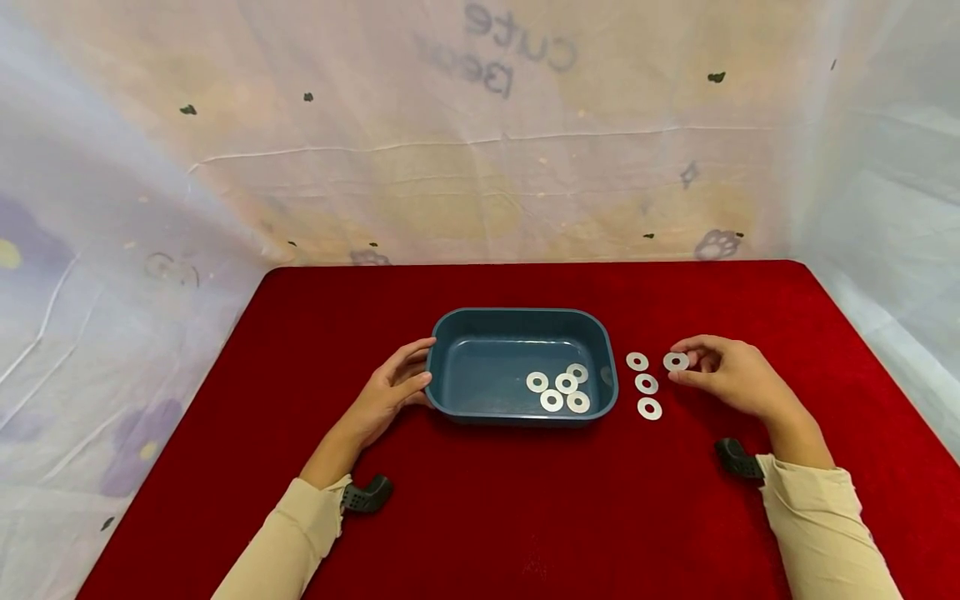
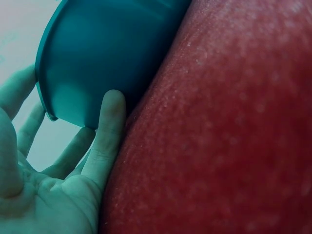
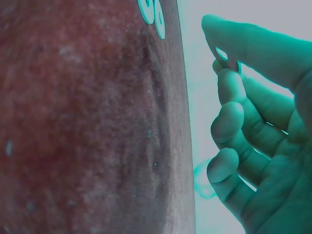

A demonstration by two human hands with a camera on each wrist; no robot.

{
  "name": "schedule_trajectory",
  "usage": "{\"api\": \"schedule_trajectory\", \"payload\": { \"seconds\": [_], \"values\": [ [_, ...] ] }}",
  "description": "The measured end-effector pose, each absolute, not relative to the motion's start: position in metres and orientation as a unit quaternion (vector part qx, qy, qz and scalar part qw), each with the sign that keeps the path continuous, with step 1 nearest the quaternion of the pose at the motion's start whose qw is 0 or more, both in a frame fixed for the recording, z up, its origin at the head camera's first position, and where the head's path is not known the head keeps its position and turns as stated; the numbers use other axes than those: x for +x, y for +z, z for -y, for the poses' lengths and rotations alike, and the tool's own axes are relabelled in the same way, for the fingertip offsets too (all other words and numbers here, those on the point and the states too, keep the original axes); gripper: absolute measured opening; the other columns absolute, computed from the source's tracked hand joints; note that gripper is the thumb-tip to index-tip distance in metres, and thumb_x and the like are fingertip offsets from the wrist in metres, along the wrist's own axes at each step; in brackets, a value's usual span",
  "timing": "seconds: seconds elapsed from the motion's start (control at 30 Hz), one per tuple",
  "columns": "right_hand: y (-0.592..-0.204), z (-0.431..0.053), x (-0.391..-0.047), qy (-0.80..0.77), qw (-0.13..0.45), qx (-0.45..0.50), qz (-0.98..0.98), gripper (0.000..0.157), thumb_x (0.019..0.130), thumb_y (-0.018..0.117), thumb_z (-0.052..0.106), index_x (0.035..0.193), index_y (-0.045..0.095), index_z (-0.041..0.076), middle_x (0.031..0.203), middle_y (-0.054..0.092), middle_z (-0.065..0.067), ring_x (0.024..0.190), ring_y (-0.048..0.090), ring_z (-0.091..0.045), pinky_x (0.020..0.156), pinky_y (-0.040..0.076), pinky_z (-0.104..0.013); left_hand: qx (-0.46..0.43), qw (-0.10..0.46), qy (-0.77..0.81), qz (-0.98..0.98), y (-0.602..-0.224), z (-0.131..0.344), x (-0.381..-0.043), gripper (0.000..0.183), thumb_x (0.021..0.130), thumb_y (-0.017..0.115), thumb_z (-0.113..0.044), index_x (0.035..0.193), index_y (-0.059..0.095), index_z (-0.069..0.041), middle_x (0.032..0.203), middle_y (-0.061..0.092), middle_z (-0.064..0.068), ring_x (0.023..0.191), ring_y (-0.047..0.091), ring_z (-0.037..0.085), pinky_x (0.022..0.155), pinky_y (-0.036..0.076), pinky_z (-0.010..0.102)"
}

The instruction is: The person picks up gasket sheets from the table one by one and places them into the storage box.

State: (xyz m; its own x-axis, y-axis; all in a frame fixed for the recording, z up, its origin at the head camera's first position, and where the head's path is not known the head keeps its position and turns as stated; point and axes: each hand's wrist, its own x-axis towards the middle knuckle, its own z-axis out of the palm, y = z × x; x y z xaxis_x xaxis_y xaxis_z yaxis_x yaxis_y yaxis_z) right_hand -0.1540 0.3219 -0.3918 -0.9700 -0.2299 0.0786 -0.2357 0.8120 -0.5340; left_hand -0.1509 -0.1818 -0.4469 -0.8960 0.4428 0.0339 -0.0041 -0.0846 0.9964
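My right hand (image 1: 738, 375) pinches a flat metal washer (image 1: 676, 362) between thumb and fingers, above the red cloth. In the right wrist view, the thumb partly covers this washer (image 3: 222, 52) and the other fingers are curled. Three more washers (image 1: 647, 384) lie in a column between that hand and a blue-grey rectangular tub (image 1: 517, 418). Several washers (image 1: 552, 401) lie inside the tub, toward its right end. At the tub's left end, my left hand (image 1: 386, 396) touches the outer wall with fairly straight, spread fingers, seen closer in the left wrist view against the tub wall (image 2: 102, 58).
A red cloth (image 1: 480, 500) covers the table. Printed pale sheets (image 1: 450, 183) hang behind it and at both sides. Dark wrist-worn devices (image 1: 367, 494) stick out at both sleeve cuffs.
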Motion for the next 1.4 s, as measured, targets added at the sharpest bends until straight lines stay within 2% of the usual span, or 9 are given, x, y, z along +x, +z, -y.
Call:
{"api": "schedule_trajectory", "payload": {
  "seconds": [0.57, 1.4],
  "values": [
    [-0.389, -0.321, -0.152, 0.308, 0.008, 0.124, 0.943, 0.027, 0.085, 0.080, 0.028, 0.107, 0.071, 0.015, 0.080, 0.056, 0.001, 0.066, 0.047, -0.006, 0.057, 0.039, -0.023, 0.157, 0.157, 0.716, -0.662, -0.446, 0.182, -0.149, 0.056, 0.103, 0.054, -0.012, 0.154, 0.032, -0.013, 0.152, 0.037, 0.022, 0.121, 0.057, 0.017, 0.082, 0.059, 0.031],
    [-0.379, -0.322, -0.150, 0.323, 0.028, 0.102, 0.940, 0.031, 0.086, 0.079, 0.030, 0.111, 0.070, 0.014, 0.074, 0.055, 0.001, 0.063, 0.046, -0.007, 0.053, 0.036, -0.025, 0.157, 0.156, 0.716, -0.662, -0.445, 0.181, -0.150, 0.057, 0.102, 0.055, -0.014, 0.154, 0.033, -0.014, 0.153, 0.038, 0.021, 0.121, 0.058, 0.018, 0.082, 0.059, 0.032]
  ]
}}
